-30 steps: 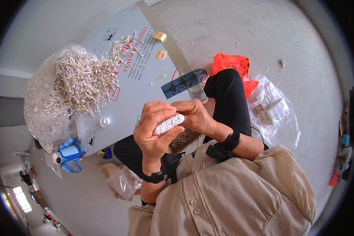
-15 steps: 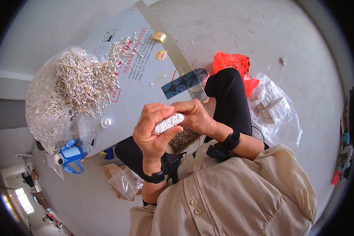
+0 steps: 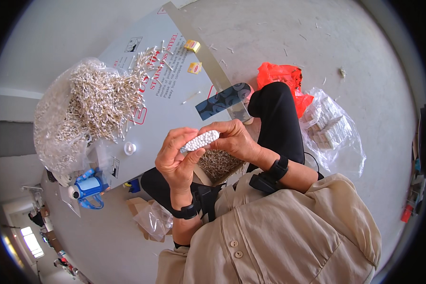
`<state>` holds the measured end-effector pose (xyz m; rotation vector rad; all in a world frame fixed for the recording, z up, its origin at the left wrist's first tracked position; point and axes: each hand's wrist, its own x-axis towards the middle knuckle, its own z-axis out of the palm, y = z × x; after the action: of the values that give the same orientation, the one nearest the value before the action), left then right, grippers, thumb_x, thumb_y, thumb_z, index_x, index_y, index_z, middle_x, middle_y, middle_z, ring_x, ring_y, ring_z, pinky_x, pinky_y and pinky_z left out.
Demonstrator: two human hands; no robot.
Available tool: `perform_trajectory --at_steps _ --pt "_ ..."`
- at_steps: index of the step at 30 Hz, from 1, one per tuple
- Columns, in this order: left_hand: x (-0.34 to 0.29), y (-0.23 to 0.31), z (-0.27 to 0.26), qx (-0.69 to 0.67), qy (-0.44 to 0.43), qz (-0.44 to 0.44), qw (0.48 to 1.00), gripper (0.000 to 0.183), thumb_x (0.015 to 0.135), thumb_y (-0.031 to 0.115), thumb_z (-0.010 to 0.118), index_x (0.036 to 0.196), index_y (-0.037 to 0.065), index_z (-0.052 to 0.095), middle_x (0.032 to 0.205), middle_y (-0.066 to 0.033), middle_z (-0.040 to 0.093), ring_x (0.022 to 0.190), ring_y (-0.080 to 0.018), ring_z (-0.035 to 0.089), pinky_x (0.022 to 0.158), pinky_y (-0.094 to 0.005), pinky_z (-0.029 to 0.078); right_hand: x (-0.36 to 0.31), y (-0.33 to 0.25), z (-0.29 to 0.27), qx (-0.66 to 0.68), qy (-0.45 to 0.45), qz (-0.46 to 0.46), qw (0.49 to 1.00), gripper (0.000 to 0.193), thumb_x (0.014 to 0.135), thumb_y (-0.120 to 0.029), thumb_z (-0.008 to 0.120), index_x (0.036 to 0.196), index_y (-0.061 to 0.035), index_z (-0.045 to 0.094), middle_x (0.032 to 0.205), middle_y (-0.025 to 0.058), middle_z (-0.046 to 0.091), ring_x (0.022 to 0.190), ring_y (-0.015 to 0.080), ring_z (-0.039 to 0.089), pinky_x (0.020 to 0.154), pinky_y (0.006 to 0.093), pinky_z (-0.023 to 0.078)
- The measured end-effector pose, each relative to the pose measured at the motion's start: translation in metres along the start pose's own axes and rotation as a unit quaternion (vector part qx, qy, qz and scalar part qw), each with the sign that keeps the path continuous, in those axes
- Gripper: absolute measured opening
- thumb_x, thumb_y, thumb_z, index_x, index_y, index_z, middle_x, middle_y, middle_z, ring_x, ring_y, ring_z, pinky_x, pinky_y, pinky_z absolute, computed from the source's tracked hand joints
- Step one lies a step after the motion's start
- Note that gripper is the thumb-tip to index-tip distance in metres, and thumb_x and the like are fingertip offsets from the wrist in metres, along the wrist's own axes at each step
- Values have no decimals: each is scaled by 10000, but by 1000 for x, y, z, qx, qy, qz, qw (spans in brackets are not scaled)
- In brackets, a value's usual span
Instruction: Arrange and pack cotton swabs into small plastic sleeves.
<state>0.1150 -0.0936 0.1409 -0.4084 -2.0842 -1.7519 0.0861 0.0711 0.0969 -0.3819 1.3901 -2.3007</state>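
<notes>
Between my two hands is a tight bundle of cotton swabs (image 3: pixel 201 140), its rounded white tips facing up. My left hand (image 3: pixel 173 158) is closed round the left end, with the fingers behind and the thumb in front. At the bundle's right end, my right hand (image 3: pixel 235 140) pinches it between thumb and fingers. Any wrapping round the bundle is hard to make out. Just below my hands, a cardboard box (image 3: pixel 204 177) of loose swabs sits between my legs, partly covered by my hands and wrists.
A large heap of swabs (image 3: pixel 101 97) spills from a clear bag onto the metal-topped table (image 3: pixel 175 116). Two small yellow boxes (image 3: pixel 192 46), a round white container (image 3: pixel 129 148) and a blue bottle (image 3: pixel 88 187) are there too. Right: a red bag (image 3: pixel 280 74) and a clear bag (image 3: pixel 353 146) of white packs.
The bundle has shifted slightly up and left and tilts a little differently. My hands have drawn apart a little, the left one moving left, and more of the box below shows.
</notes>
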Motion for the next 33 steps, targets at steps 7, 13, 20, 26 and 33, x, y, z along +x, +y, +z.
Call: perform_trajectory --at_steps 7,13,20,26,33 --pt "-1 -3 1 -9 -13 -3 1000 297 749 156 814 981 14 695 991 -111 678 929 -218 639 758 -295 529 0 5 -4 -23 17 -32 999 261 827 40 703 1086 5 695 996 46 693 928 95 621 832 251 513" --pt "3 3 3 -16 -38 -10 999 312 732 162 829 970 17 689 1022 -110 667 951 -220 630 772 -295 526 1 9 -6 -2 29 -52 998 241 848 11 696 1089 6 694 1003 50 692 937 94 617 843 250 502" --pt "6 7 7 -6 -65 -3 998 354 704 131 839 990 13 668 1046 -117 663 985 -244 613 837 -338 506 1 8 -6 -29 42 -65 997 260 839 76 651 1085 6 694 967 38 697 902 74 608 808 239 510" --pt "8 7 12 35 -80 15 996 356 691 95 834 998 23 667 1037 -112 672 973 -254 619 833 -343 507 1 12 -7 -32 41 -70 996 271 834 80 651 1093 7 691 959 43 702 886 82 619 810 247 517" --pt "10 11 17 64 -85 18 994 358 671 67 837 984 33 666 990 -96 680 923 -252 629 799 -340 513 -1 5 -6 -32 22 -65 997 267 835 65 657 1091 -1 692 935 30 698 873 71 610 795 244 514"
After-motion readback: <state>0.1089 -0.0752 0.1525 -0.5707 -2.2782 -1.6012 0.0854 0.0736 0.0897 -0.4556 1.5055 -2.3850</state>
